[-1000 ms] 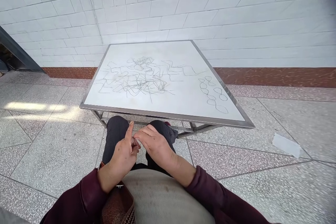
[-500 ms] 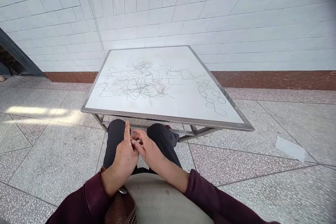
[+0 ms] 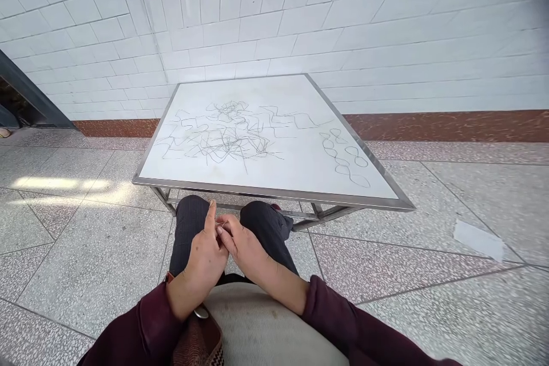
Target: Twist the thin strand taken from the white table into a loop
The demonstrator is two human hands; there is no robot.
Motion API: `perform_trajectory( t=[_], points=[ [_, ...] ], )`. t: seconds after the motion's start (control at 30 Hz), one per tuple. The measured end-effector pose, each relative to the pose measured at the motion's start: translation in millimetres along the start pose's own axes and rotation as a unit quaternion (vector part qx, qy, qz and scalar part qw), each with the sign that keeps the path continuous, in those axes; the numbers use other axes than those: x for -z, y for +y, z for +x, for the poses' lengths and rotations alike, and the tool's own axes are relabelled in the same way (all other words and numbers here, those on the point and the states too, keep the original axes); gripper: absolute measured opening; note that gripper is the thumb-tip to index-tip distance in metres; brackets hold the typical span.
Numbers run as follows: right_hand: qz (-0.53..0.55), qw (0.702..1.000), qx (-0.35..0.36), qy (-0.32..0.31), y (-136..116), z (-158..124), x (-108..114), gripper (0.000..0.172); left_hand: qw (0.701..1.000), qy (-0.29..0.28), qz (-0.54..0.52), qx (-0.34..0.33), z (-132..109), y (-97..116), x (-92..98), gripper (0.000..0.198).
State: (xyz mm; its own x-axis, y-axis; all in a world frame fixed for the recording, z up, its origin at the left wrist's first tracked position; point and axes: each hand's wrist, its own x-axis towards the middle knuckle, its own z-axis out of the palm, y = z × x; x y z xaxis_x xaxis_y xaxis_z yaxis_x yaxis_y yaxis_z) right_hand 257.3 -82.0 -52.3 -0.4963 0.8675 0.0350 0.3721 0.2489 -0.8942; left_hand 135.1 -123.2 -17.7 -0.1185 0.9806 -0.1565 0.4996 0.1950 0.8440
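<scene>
Hands: left hand (image 3: 201, 257) with index finger raised, right hand (image 3: 244, 246) narrow, its fingertips (image 3: 219, 230) meeting the left hand, lower centre above the knees, apparently for close work | held: too small to tell | ahead, centre: steel-framed white-topped table (image 3: 266, 190) with thin dark squiggles (image 3: 223, 140)

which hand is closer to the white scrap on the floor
Right. The right hand is nearer the white scrap, which lies out to that side; the left hand sits farther from it, beyond the right.
</scene>
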Motion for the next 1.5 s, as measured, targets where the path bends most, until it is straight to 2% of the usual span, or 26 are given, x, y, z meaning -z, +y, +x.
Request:
perform_trajectory(
  t=[0.07, 0.13, 0.23, 0.3, 0.37, 0.5, 0.6, 0.8, 0.87, 0.97, 1.13, 1.3, 1.5],
  points=[
    [0.017, 1.0, 0.009, -0.003, 0.8, -0.3, 3.3, 0.024, 0.999, 0.01, -0.041, -0.01, 0.9, -2.8, 0.5, 0.077],
    [0.054, 0.998, 0.015, 0.012, 1.5, -1.1, 8.8, 0.033, 0.992, 0.013, -0.125, -0.004, 1.6, -5.2, 2.1, 0.083],
    [0.128, 0.99, -0.004, 0.054, 1.9, -2.8, 17.8, 0.034, 0.957, -0.001, -0.288, 0.031, 1.6, -4.9, 7.5, 0.094],
    [0.167, 0.984, -0.02, 0.055, 1.5, -3.9, 21.5, 0.039, 0.934, 0.002, -0.355, 0.038, 0.9, -2.0, 12.7, 0.097],
    [0.193, 0.98, -0.025, 0.027, 0.7, -4.8, 22.4, 0.041, 0.924, 0.023, -0.379, 0.037, 0.2, 1.1, 17.8, 0.096],
    [0.241, 0.97, -0.038, -0.014, -1.7, -5.1, 18.5, 0.035, 0.914, 0.063, -0.399, 0.036, 0.4, 2.3, 22.4, 0.09],
    [0.289, 0.956, -0.058, -0.018, -2.3, -4.4, 14.1, 0.032, 0.907, 0.072, -0.412, 0.04, 1.7, -0.9, 21.4, 0.086],
    [0.407, 0.907, -0.105, -0.014, -0.8, -5.0, 7.3, 0.03, 0.903, 0.067, -0.422, 0.038, 4.4, -5.5, 18.5, 0.083],
    [0.4, 0.911, -0.103, -0.013, 0.0, -5.1, 6.9, 0.029, 0.906, 0.066, -0.417, 0.033, 4.5, -6.1, 17.7, 0.082],
    [0.338, 0.938, -0.08, 0.006, 2.7, -4.4, 6.9, 0.024, 0.91, 0.059, -0.409, 0.028, 4.1, -6.8, 16.2, 0.082],
    [0.193, 0.978, -0.005, 0.085, 10.2, -4.5, 4.5, 0.011, 0.919, 0.034, -0.39, 0.044, 5.5, -6.3, 15.0, 0.084],
    [0.141, 0.982, 0.019, 0.121, 10.6, -6.0, 2.5, 0.011, 0.925, 0.022, -0.376, 0.051, 7.7, -4.1, 13.4, 0.085],
    [0.145, 0.981, -0.012, 0.131, 7.6, -3.7, -0.2, 0.013, 0.926, 0.022, -0.376, 0.04, 7.5, -5.7, 8.6, 0.08]
  ],
)
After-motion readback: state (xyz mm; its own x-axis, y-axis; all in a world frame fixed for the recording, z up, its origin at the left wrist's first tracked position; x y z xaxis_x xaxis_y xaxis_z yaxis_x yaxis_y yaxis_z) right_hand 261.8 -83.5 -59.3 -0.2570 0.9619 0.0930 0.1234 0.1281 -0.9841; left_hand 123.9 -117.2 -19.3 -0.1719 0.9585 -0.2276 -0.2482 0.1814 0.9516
